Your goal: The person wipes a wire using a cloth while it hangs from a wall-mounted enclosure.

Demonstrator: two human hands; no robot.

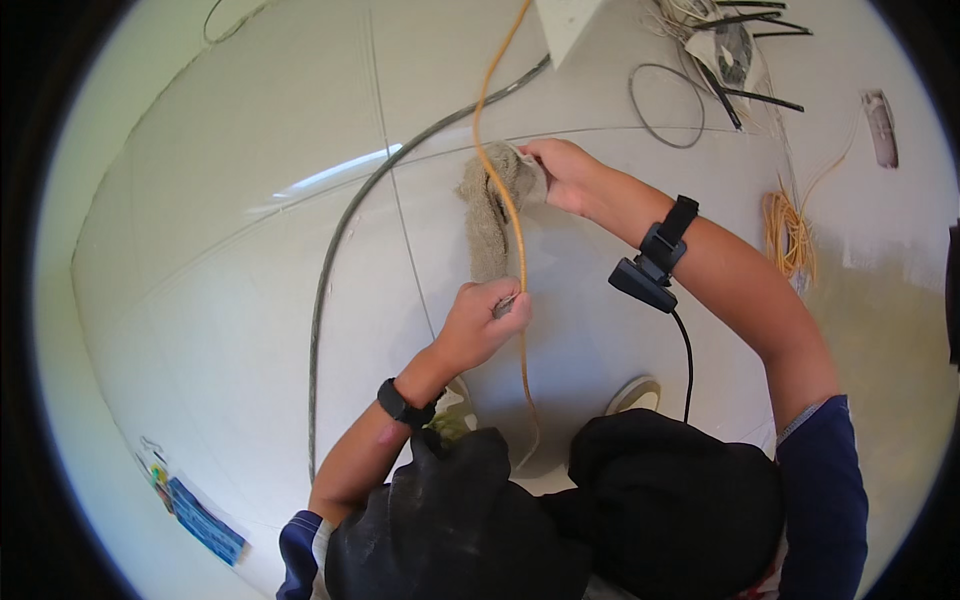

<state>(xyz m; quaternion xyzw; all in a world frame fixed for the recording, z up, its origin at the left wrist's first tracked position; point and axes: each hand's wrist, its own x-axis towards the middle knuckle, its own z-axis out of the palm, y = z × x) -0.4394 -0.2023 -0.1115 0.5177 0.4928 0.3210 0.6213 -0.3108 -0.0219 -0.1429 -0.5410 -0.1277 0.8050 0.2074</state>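
Observation:
A beige-grey fluffy cloth [487, 235] is stretched between my two hands above the floor. My left hand [482, 322] is closed around its lower end. My right hand [562, 176] grips the upper end, its fingers partly hidden by the fabric. An orange-yellow cable [490, 95] comes down from the top of the view, crosses in front of the cloth and passes beside my left thumb. Whether the left hand also touches this cable, I cannot tell.
On the pale tiled floor [240, 330] a thick dark cable [350, 210] curves left of the cloth. At the top are a white pointed object [568, 25] and loose wires with black tubes [735, 60]. A coiled yellow cord [788, 235] and a blue packet [205, 520] lie farther out.

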